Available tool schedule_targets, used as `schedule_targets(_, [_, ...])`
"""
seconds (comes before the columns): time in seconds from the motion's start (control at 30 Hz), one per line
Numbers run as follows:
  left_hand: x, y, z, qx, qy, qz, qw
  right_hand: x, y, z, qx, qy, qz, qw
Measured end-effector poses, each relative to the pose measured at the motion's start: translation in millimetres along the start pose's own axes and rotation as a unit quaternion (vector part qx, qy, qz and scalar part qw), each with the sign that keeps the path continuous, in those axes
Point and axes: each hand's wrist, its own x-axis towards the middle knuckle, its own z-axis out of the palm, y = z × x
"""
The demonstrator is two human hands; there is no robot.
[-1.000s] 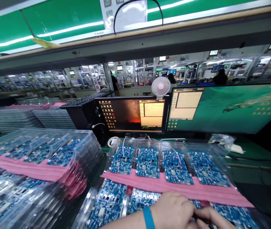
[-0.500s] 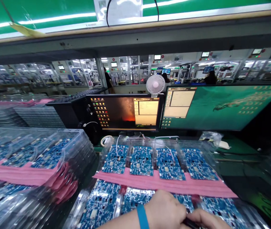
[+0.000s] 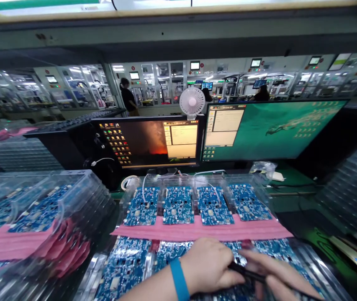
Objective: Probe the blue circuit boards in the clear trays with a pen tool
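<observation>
Low in the head view, my left hand (image 3: 208, 267), with a blue band (image 3: 180, 279) round its wrist, is closed on one end of a thin black cord-like thing (image 3: 245, 271). My right hand (image 3: 283, 274) is at its right, with thumb and fingers around the same black thing; its exact kind is unclear. Both hands are over the near row of blue circuit boards (image 3: 128, 263), hiding part of it. A pink foam strip (image 3: 203, 229) lies across the clear plastic tray, between this row and the far row of circuit boards (image 3: 178, 205).
Stacked clear trays (image 3: 86, 200) with boards and pink strips stand at the left. Behind the boards are two monitors (image 3: 147, 142) and a small white fan (image 3: 192, 101). More stacked trays (image 3: 350, 205) rise at the right. A person (image 3: 128, 98) stands in the background.
The camera view has shifted, moving the scene left and slightly up. My right hand has come further into view, and more of the black thing shows between the hands.
</observation>
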Motion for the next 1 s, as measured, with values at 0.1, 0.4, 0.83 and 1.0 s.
schedule_targets(0.1, [-1, -2, -6.5, -0.034, 0.052, -0.094, 0.994, 7, -2, -11, 0.040, 0.142, 0.032, 0.989])
schedule_targets(0.4, [4, -18, 1.3, -0.082, 0.030, -0.227, 0.970, 106, 8, -4, -0.075, 0.088, 0.082, 0.990])
schedule_targets(0.83, [4, -21, 9.6, -0.087, 0.046, -0.209, 0.973, 111, 43, 10, -0.134, 0.076, 0.108, 0.982])
schedule_targets(1.0, [4, -21, 10.0, -0.081, 0.043, -0.210, 0.973, 110, 39, 10, -0.159, 0.085, 0.084, 0.980])
